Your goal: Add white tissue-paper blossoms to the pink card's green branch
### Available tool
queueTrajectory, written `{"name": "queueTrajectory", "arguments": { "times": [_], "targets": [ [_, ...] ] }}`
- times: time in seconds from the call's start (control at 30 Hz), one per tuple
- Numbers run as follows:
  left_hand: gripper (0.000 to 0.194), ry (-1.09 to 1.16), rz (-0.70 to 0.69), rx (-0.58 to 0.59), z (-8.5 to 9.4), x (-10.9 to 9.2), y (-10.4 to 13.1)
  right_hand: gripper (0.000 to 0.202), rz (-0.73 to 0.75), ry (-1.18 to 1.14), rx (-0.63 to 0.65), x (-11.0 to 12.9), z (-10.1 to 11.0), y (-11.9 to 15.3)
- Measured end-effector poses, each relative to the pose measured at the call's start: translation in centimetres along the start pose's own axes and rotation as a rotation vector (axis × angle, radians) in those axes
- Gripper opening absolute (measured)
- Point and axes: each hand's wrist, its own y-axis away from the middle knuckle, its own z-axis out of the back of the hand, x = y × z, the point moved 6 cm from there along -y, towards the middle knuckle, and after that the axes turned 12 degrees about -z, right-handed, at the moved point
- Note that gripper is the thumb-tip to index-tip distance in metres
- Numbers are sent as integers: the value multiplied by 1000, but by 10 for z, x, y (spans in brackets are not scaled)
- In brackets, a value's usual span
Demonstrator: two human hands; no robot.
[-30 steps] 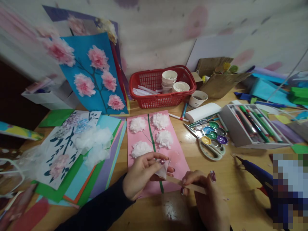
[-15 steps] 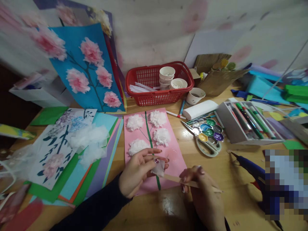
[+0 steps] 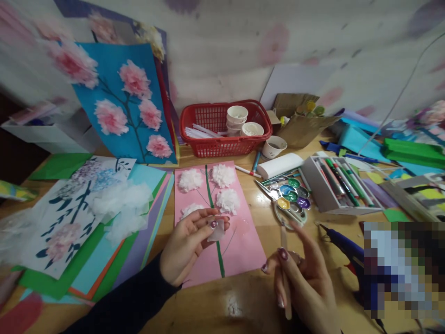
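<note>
My left hand [image 3: 191, 243] pinches a small white piece of tissue paper [image 3: 216, 231] between thumb and fingers, above a pink sheet [image 3: 239, 246]. A painted green stem [image 3: 209, 185] runs down that sheet, with several fluffy white paper flowers [image 3: 228, 201] beside it; one is partly behind my left fingers. My right hand [image 3: 301, 278] is closed around a flat wooden craft stick [image 3: 285, 283], which points away from me to the right of the sheet. The stick is apart from the tissue.
A red basket [image 3: 222, 147] with paper cups stands at the back. Right are scissors [image 3: 291, 218], a paint palette [image 3: 288, 190], a marker box [image 3: 342, 208] and a hot glue gun [image 3: 342, 243]. Left lie coloured papers [image 3: 139, 250] and loose white tissue [image 3: 121, 204]; a blue flower picture [image 3: 104, 86] leans behind.
My right hand has drawn the craft stick away from the tissue to the right and turned it upright in view. My left hand keeps its pinch on the tissue. The view has shifted slightly.
</note>
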Motion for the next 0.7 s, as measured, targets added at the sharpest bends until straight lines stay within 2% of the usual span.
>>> {"name": "queueTrajectory", "arguments": {
  "times": [0.07,0.13,0.2,0.3,0.4,0.47,0.6,0.7],
  "targets": [
    [33,21,5,-8,-1,0,1,20,45,-56,99,5,1,3],
    [35,45,12,-10,-3,1,2,34,91,-110,246,11,0,6],
    [37,64,23,0,-5,1,3,44,95,-134,325,13,-1,6],
    [39,79,50,41,-7,3,5,47,71,-8,281,5,-5,3],
    [42,86,102,84,-9,7,8,58,207,255,90,2,-8,2],
    [42,81,139,110,-10,9,10,53,299,369,11,3,-12,4],
    [38,27,195,124,-11,16,12,39,343,428,87,4,-24,6],
    [34,-7,239,123,-12,22,13,35,377,441,153,8,-30,6]
  ]
}}
